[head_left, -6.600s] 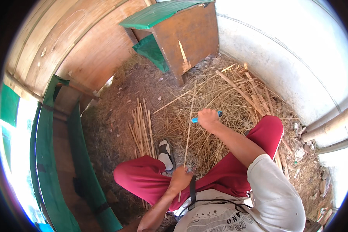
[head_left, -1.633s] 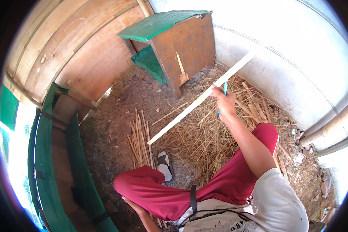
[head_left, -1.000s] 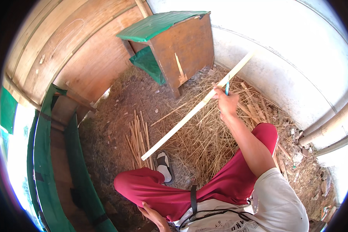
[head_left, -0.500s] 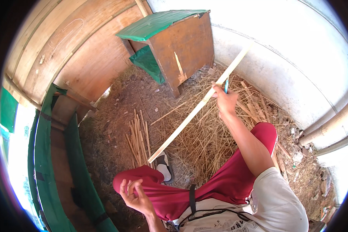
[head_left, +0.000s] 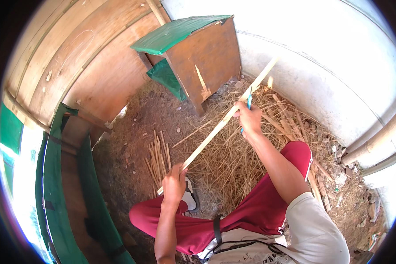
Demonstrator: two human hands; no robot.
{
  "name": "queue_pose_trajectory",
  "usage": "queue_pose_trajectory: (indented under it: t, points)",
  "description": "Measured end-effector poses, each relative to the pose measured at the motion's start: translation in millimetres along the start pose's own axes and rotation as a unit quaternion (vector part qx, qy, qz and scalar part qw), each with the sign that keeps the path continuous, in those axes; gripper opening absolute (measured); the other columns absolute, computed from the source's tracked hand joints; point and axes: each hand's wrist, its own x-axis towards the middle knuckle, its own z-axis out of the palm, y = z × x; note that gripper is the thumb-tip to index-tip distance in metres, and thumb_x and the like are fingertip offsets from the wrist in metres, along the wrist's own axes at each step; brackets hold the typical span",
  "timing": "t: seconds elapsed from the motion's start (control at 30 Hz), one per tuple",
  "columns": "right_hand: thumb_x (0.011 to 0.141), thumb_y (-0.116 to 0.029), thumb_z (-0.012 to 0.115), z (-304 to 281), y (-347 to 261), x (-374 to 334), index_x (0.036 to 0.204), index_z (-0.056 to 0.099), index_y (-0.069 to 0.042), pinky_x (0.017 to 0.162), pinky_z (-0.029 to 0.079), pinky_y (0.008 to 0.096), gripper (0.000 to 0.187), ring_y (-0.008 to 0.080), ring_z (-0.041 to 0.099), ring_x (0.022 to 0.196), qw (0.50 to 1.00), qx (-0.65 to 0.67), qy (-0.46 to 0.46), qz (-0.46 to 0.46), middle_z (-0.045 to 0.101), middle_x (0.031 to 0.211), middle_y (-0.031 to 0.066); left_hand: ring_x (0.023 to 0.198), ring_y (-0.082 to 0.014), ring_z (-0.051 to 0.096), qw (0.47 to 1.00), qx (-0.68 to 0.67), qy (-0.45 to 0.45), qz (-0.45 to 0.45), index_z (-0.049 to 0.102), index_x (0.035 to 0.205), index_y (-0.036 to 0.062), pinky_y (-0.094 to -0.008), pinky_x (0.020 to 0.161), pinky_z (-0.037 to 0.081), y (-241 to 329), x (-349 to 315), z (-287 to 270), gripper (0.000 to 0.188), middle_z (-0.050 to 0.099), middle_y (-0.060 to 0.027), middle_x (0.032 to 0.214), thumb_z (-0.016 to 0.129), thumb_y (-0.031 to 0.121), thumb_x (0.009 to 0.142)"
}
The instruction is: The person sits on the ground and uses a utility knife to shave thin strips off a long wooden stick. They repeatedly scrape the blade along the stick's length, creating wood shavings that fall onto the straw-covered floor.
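Observation:
A long, pale strip of split bamboo or wood [head_left: 213, 132] slants across in front of me, its near end low on the left and its far end up by the white wall. My left hand [head_left: 174, 180] is closed round the strip close to its near end. Farther up, my right hand [head_left: 249, 118] grips the same strip between thumb and fingers. A thin blue tool [head_left: 249, 100], perhaps a pen or knife, is also in the right hand; its kind is unclear. Beneath the strip spreads a heap of fine straw-like shavings [head_left: 233, 163].
A wooden cabinet with a green cover [head_left: 202, 57] stands at the back against the white wall [head_left: 321, 53]. Several thin sticks [head_left: 156, 156] lie bundled on the dirt floor. Longer wood pieces [head_left: 290, 123] rest at the right. A green-lined wooden bench or partition [head_left: 57, 185] runs along the left.
My left hand has risen from beside my knee and closed round the strip's near end. The right hand and strip have shifted slightly left and nearer.

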Motion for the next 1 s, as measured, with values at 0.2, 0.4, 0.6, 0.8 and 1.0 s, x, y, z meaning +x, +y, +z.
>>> queue_pose_trajectory:
  t: [0.2, 0.4, 0.6, 0.8, 1.0]
  points:
    - [0.087, -0.030, 0.075, -2, -6, -14, 0.088, 0.069, 0.002, 0.084, 0.045, 0.0346, 0.033, 0.0155, 0.062, 0.078, 0.995, -0.059, -0.085, -0.002, 0.070, 0.085, 0.0133, 0.062, -0.0300, 0.065, 0.984, -0.109, -0.089, -0.106, 0.067, 0.105, 0.0032, -0.0374, 0.057, 0.047, 0, -15, -20, 0.019, 0.066, -0.0155, 0.073, 0.066, 0.019, 0.094]
    - [0.086, -0.032, 0.077, -3, -3, -8, 0.084, 0.069, -0.002, 0.082, 0.045, 0.0333, 0.031, 0.0143, 0.063, 0.074, 0.993, -0.025, -0.114, -0.003, 0.069, 0.081, 0.0121, 0.063, -0.0078, 0.056, 0.927, -0.260, -0.193, -0.191, 0.065, 0.106, -0.0021, -0.0280, 0.057, 0.046, 12, -22, -25, 0.021, 0.062, -0.0031, 0.071, 0.062, 0.017, 0.098]
    - [0.091, -0.026, 0.072, 0, -3, -4, 0.087, 0.061, -0.002, 0.038, 0.028, 0.0202, 0.027, 0.0035, 0.039, 0.043, 0.994, -0.024, -0.105, 0.025, 0.065, 0.073, 0.0090, 0.067, -0.0070, 0.056, 0.841, -0.376, -0.314, -0.231, 0.060, 0.114, -0.0031, -0.0239, 0.059, 0.048, 26, -18, -30, 0.024, 0.063, -0.0044, 0.080, 0.061, 0.016, 0.099]
    - [0.097, -0.019, 0.064, 4, -3, -7, 0.089, 0.062, 0.000, 0.038, 0.030, 0.0211, 0.021, 0.0043, 0.041, 0.043, 0.995, 0.013, -0.093, 0.024, 0.064, 0.073, 0.0075, 0.084, -0.0128, 0.065, 0.899, -0.337, -0.244, -0.134, 0.053, 0.123, -0.0054, -0.0290, 0.074, 0.054, 24, -8, -2, 0.038, 0.068, -0.0114, 0.099, 0.061, 0.023, 0.099]
    - [0.096, -0.021, 0.065, 1, -3, -6, 0.094, 0.065, 0.000, 0.038, 0.028, 0.0211, 0.021, 0.0042, 0.040, 0.042, 0.995, -0.007, -0.094, 0.034, 0.062, 0.070, 0.0046, 0.078, -0.0131, 0.063, 0.858, -0.386, -0.257, -0.222, 0.057, 0.116, -0.0057, -0.0275, 0.065, 0.052, 63, 32, 22, 0.040, 0.065, -0.0086, 0.090, 0.040, 0.030, 0.107]
